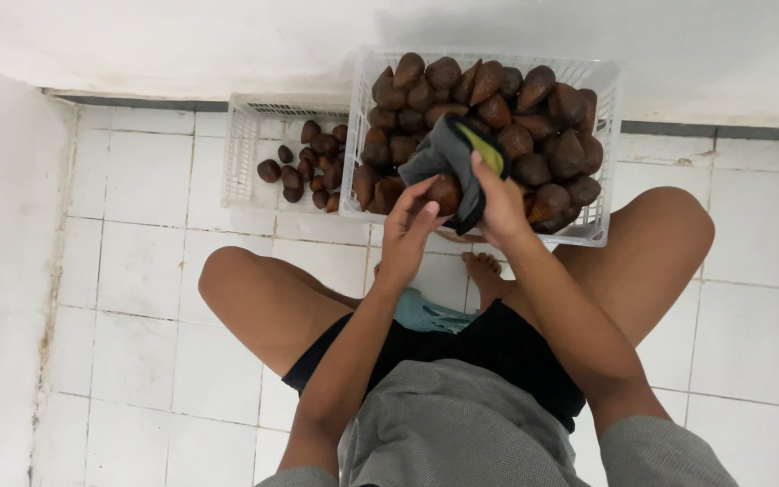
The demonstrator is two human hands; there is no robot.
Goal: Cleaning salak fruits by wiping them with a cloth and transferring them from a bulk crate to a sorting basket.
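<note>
1. The left hand (405,233) gripped 1 brown fruit (444,192), held above the full crate (599,153).
2. The right hand (500,206) clenched a dark cloth (444,153) against it; the wiping step looked underway.
3. Next likely called for turning the fruit; the smaller crate (243,153) sat left.

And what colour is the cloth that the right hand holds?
The cloth is dark grey with a yellow-green patch, seen in the head view.

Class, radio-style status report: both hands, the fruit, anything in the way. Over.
Left hand on a brown fruit. Right hand grips a dark cloth around it. Held over the full basket. Nothing blocking.
</note>
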